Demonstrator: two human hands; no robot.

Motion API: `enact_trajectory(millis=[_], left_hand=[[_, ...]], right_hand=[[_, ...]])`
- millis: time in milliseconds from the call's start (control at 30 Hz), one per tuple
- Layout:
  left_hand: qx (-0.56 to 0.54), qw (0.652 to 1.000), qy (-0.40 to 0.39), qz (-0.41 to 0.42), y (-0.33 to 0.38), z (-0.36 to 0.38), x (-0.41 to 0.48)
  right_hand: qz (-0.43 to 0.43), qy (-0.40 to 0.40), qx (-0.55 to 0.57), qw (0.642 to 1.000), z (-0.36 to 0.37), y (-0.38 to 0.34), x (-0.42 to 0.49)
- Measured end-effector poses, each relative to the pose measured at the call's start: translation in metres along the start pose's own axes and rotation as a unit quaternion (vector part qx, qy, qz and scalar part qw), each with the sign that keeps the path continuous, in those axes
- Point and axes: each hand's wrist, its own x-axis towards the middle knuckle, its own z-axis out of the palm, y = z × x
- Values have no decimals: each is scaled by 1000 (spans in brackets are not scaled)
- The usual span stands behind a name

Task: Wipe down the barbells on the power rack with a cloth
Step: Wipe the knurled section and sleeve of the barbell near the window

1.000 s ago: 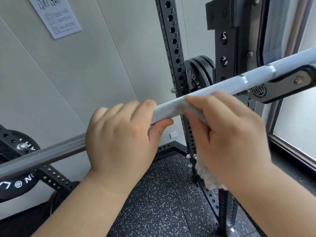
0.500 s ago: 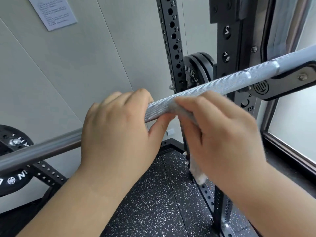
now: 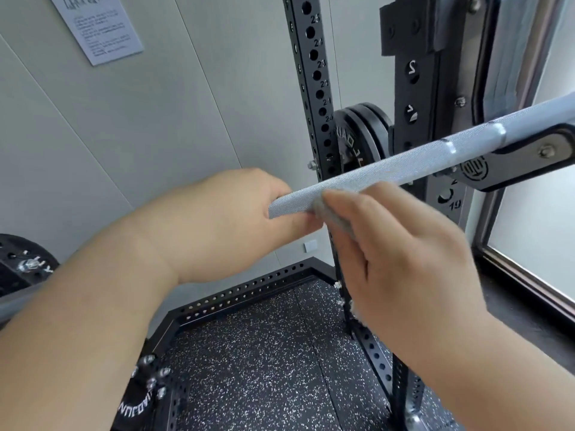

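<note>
1. The silver knurled steel barbell (image 3: 404, 164) slants across in front of the black perforated steel rack upright (image 3: 311, 73). Its far end sits in a black steel hook (image 3: 529, 160) on the right, so the rack carries the weight rather than either hand.
2. The left hand (image 3: 230, 225) has its grip clenched round the barbell, fingers over the top and thumb beneath. I judge it is there to stop the bar rolling under the rubbing.
3. The right hand (image 3: 401, 262) grasps a pale grey fluffy cloth (image 3: 334, 213). Its fingertips (image 3: 329, 196) press the cloth onto the knurling, just beside the left thumb. The slack runs under the palm, and a tuft shows below the hand.
4. The hands nearly touch, so the stretch under the left hand is covered and probably needs its own pass.
5. Black iron weight plates (image 3: 361, 135) hang behind the upright, above the speckled black rubber floor (image 3: 264, 368).
</note>
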Motion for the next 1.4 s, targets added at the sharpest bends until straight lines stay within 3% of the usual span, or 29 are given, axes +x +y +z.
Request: enact_trajectory(millis=[167, 333, 467, 600, 733, 900, 1033, 1167, 1300, 1400], left_hand=[[82, 993, 79, -17, 6, 10, -9], [161, 967, 199, -1, 4, 25, -13], [178, 949, 260, 21, 0, 34, -13], [205, 930, 303, 40, -3, 39, -13], [214, 925, 311, 43, 0, 39, -17], [206, 925, 316, 40, 4, 39, -19], [201, 934, 292, 43, 4, 37, -21], [195, 946, 255, 42, 5, 30, -21], [184, 963, 195, 27, 8, 18, -21], [151, 979, 138, 12, 13, 6, -16]], right_hand=[[38, 27, 13, 999, -9, 14, 11], [-11, -6, -3, 1000, -4, 5, 0], [37, 36, 14, 999, -8, 12, 9], [-17, -8, 19, 1000, 0, 0, -4], [42, 38, 24, 998, -6, 12, 8], [-21, 6, 16, 1000, 0, 6, 1], [35, 33, 36, 998, -8, 16, 13], [-16, -4, 7, 1000, -2, 6, 3], [61, 25, 37, 997, -9, 17, 16], [21, -2, 10, 1000, -2, 4, 7]])
